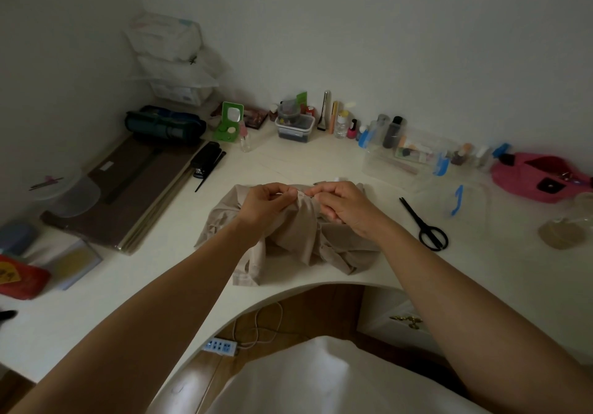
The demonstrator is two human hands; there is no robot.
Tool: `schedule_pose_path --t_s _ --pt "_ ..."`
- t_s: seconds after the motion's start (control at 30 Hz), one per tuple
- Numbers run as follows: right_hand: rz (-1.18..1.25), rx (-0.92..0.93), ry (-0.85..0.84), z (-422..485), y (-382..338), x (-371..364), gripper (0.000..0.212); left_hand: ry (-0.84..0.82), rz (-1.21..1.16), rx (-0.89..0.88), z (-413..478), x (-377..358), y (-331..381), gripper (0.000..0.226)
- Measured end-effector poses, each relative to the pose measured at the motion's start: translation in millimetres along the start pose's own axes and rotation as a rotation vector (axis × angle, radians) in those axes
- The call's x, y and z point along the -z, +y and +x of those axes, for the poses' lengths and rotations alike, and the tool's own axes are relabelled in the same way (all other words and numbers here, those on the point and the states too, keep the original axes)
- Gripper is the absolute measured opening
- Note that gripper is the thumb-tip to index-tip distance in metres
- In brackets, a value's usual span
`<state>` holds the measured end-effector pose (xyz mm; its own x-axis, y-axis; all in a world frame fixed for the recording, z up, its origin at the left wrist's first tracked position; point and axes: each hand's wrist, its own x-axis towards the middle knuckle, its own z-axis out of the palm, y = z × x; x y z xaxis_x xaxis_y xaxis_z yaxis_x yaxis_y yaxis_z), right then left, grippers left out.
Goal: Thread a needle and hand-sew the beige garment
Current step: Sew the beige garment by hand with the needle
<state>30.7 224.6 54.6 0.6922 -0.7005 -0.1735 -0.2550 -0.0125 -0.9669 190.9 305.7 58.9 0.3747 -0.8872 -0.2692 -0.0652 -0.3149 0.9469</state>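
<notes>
Almost touching, left hand [266, 203], right hand [343, 205]: pinch grip on beige garment [288, 237].

No text, brand or number can be read. Left of the crumpled beige garment [288, 237], a flat red packet [19, 280] carries a yellow patch with dark marks, too blurred to make out. Far behind the garment, to its left, stacked clear plastic boxes [173, 70] bear pale labels, also illegible.

Dim room, plain white walls [385, 28], curved white desk [288, 163], wooden floor [205, 372]
</notes>
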Motion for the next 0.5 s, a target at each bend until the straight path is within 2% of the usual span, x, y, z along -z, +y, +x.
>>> schedule_pose_path --t_s 0.3,0.5 --pt "0.025 -0.006 0.001 1.7 3.8 0.3 0.023 -0.013 -0.009 0.033 -2.9 0.7 2.6 0.024" --pt "0.011 0.014 -0.016 1.4 4.1 0.3 0.020 -0.020 -0.019 0.052 -2.6 -2.6 2.3 0.014"
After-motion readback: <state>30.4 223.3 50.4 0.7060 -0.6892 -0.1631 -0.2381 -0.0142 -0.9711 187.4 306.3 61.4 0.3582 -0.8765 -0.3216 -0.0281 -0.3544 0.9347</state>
